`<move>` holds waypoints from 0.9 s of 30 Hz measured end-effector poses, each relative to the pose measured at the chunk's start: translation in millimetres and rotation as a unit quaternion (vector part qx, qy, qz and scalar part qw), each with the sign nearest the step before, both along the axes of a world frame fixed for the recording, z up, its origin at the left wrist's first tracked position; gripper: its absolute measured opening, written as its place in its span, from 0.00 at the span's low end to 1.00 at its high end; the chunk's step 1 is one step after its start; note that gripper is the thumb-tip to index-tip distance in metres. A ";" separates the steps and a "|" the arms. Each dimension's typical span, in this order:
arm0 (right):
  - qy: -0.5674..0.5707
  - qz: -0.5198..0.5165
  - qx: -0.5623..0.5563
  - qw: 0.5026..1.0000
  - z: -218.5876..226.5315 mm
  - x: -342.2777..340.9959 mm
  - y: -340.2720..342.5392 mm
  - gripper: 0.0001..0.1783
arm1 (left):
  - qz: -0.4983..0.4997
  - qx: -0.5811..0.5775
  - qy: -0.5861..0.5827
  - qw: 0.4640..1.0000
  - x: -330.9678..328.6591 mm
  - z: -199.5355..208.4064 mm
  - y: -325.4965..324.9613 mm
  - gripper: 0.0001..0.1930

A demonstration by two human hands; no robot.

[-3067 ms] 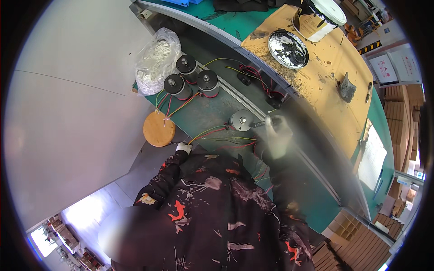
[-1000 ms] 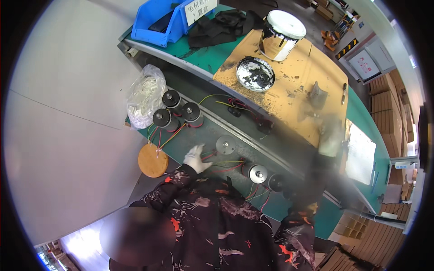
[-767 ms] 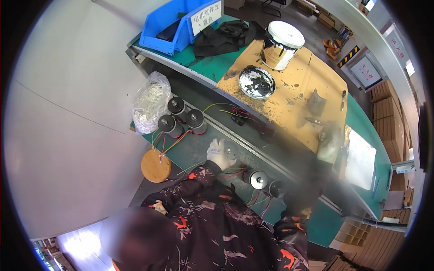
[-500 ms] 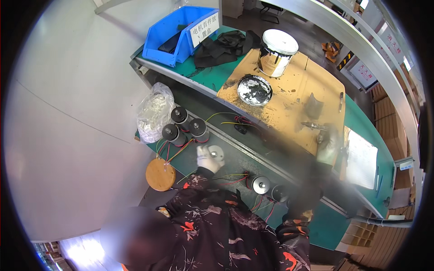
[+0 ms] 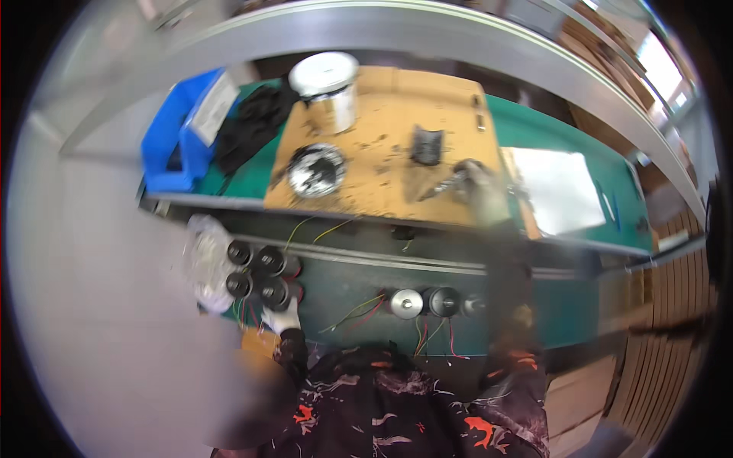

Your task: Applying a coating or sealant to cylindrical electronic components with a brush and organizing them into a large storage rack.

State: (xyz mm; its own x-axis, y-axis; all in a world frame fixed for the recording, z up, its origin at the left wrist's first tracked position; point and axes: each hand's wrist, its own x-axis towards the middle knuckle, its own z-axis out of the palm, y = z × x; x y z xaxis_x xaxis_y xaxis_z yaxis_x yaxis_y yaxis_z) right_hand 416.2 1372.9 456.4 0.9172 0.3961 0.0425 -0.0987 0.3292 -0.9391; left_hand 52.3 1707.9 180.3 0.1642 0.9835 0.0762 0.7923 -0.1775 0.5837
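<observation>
My left hand [image 5: 281, 316], in a white glove, grips the lower side of a black-topped motor [image 5: 276, 292]. Beside it stand several more black-topped motors [image 5: 269, 261], with coloured wires trailing below. Over the tan board [image 5: 382, 179], my gloved right hand [image 5: 484, 197] is blurred but closed round a slim brush-like tool [image 5: 443, 185] with a silvery part; its tip points down-left. A dark curved piece [image 5: 427, 146] lies on the board just beyond that tool. Farther left is a round lid [image 5: 317, 170] smeared with black paint.
A white bucket [image 5: 326, 91] stands at the board's back left, near a black cloth [image 5: 256, 126] and a blue bin [image 5: 179, 141]. Right of my left hand are a silver-topped motor [image 5: 406, 304] and a dark one [image 5: 443, 302]. Paper sheets [image 5: 557, 191] lie at right; a metal bar spans overhead.
My left hand has carried its motor left to the group of black-topped motors. My right hand still holds the tool over the board. The whole view has swung round.
</observation>
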 end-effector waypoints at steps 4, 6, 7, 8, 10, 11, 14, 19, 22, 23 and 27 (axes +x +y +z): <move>0.016 0.029 0.061 0.998 -1.0 6.5 6.0 0.15 | -0.231 -0.179 -0.029 0.956 23.9 -103.0 -21.1 0.29; 0.028 -0.001 0.100 0.995 -9.4 7.7 -17.3 0.13 | -0.404 -0.139 -0.060 0.902 111.3 -74.9 -90.6 0.25; 0.037 -0.030 0.122 0.991 -11.5 6.0 -32.4 0.13 | -0.485 -0.162 -0.095 0.854 159.5 -48.4 -130.2 0.23; 0.045 -0.029 0.136 0.989 -17.4 8.3 -30.5 0.12 | -0.553 -0.134 -0.093 0.817 197.2 -24.3 -152.3 0.23; 0.059 -0.019 0.157 0.986 -9.6 8.2 -14.0 0.12 | -0.651 -0.046 -0.100 0.751 264.6 -17.7 -177.7 0.22; 0.069 -0.001 0.168 0.983 0.2 7.0 6.2 0.12 | -0.674 0.019 -0.104 0.731 297.0 -27.7 -177.9 0.22; 0.097 -0.016 0.172 0.980 -5.8 3.5 -0.8 0.11 | -0.781 0.019 0.182 0.598 361.4 -9.7 -243.7 0.26; 0.099 0.002 0.183 0.978 -1.2 1.3 -6.2 0.13 | -0.829 0.078 0.241 0.499 411.6 -35.1 -307.3 0.22; 0.091 0.007 0.173 0.981 0.3 0.6 -10.0 0.13 | -0.832 0.093 0.257 0.483 420.8 -45.6 -319.7 0.20; 0.097 0.002 0.173 0.980 4.5 -0.7 -12.5 0.12 | -0.835 0.096 0.260 0.476 420.1 -45.2 -324.3 0.20; 0.102 -0.014 0.189 0.977 -8.2 4.9 -26.6 0.12 | -0.853 0.109 0.245 0.449 410.5 -50.5 -337.9 0.17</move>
State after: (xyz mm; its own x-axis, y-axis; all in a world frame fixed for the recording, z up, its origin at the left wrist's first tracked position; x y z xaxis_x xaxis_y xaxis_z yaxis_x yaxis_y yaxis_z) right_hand 421.1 1346.3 448.2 0.9320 0.3625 -0.0033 -0.2569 0.6540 -0.7116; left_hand 462.8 1370.0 129.8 0.7132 -0.6262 -0.3151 -0.5805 -0.7796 0.2351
